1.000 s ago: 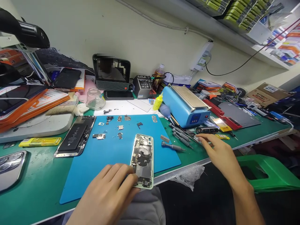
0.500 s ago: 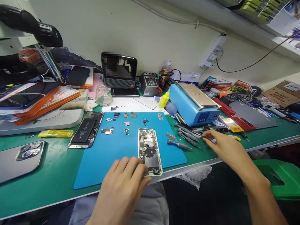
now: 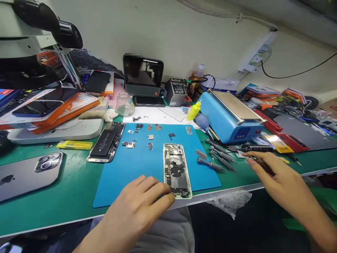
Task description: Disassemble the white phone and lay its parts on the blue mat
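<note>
An opened phone housing (image 3: 181, 172) with a pale green frame and bare internals lies at the mat's front edge. My left hand (image 3: 139, 203) is at its lower left corner, fingers bent and closed against the edge; the thumb is partly hidden. Out to the right, my right hand (image 3: 273, 175) is pinched around thin dark metal tweezers (image 3: 259, 159), partly covered by the fingers. Several grey screwdrivers (image 3: 221, 154) lie between that hand and the housing. Small phone parts, among them a metal bracket (image 3: 129, 144), are spread over the blue mat (image 3: 131, 172).
Left of the mat lie a phone screen assembly (image 3: 106, 144), a yellow packet (image 3: 74, 145) and a grey phone (image 3: 28, 175). A blue heating machine (image 3: 231, 119) stands behind the screwdrivers. A glass jar (image 3: 125, 104) and yellow bottle (image 3: 194, 110) are farther back.
My right hand has drawn away from the screwdrivers, rightward, with the tweezers in its fingers. My left hand stays by the housing's lower corner. The whole view has shifted.
</note>
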### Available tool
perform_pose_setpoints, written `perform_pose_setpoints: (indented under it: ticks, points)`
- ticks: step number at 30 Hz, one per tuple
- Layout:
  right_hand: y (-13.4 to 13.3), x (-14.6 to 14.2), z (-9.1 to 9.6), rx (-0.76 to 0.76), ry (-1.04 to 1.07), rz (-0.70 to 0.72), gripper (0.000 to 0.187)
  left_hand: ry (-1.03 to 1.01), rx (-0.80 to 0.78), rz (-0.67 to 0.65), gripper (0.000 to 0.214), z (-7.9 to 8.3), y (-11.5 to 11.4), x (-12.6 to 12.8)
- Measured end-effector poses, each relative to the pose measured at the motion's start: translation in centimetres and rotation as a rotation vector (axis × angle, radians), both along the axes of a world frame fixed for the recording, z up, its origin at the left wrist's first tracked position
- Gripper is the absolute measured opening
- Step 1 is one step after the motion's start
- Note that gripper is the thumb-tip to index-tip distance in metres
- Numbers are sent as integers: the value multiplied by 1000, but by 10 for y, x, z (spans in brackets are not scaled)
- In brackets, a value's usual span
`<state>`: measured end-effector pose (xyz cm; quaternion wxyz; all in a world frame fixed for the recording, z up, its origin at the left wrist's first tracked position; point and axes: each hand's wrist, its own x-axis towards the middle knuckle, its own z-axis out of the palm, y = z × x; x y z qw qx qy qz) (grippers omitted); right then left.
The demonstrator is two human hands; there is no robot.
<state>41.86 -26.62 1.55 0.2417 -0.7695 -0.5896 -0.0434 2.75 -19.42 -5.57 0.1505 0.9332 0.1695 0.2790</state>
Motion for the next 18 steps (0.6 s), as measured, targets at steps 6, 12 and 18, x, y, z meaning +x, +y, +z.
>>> perform_pose_setpoints:
  ticks: [6, 12, 18]
  points:
    - [11, -84, -10, -211, 429, 171, 40, -70, -134, 60, 14, -7, -3, -1]
    - [-4, -128, -14, -393, 291, 494, 28, -80, -156, 43, 14, -8, -3, -6]
    - [-9, -136, -21, -367, 42, 602, 32, -62, -110, 58, 19, -6, -2, -7]
